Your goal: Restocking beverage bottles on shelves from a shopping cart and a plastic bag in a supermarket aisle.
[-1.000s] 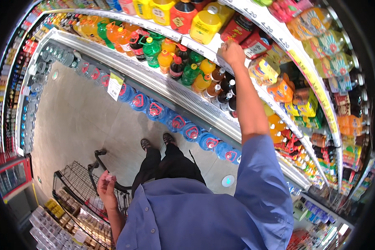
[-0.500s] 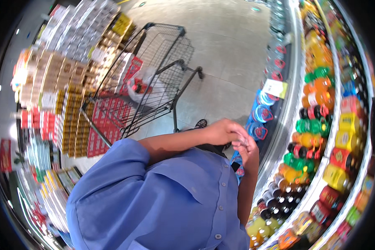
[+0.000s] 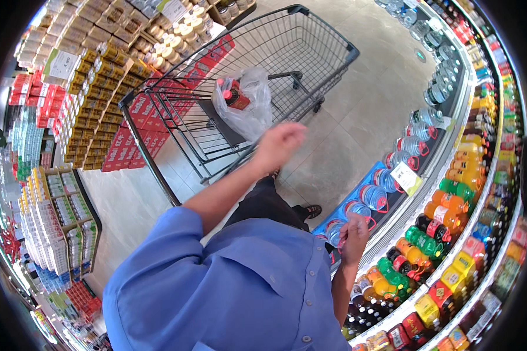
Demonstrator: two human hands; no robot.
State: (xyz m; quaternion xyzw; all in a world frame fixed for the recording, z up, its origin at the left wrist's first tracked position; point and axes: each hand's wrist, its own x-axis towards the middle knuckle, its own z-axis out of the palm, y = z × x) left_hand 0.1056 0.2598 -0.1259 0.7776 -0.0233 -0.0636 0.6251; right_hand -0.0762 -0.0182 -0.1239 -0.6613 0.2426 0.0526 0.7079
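Observation:
My left hand (image 3: 279, 145) hangs in front of the near side of a dark wire shopping cart (image 3: 328, 69); blur smears its loosely curled fingers. Inside the cart's basket lies a clear plastic bag (image 3: 253, 100) with a red-capped, dark red bottle (image 3: 235, 97) in it. Over on the right, my right hand (image 3: 355, 237) is raised beside large water bottles (image 3: 372, 196) with pink handles. Its fingers are bent together, and whether anything small is between them does not show. The two hands are well apart.
Shelves of colourful drink bottles (image 3: 448, 206) curve along the right, with a white price card (image 3: 405, 177) on the near ledge. Stacked gold cans (image 3: 102, 79) and red cartons (image 3: 136, 137) stand left of the cart. A shelf of cartons (image 3: 58, 225) is farther left.
My hands were together at my front and are now separated, the left toward the cart, the right near the water bottles. The view has turned, and the cart appears farther right and larger.

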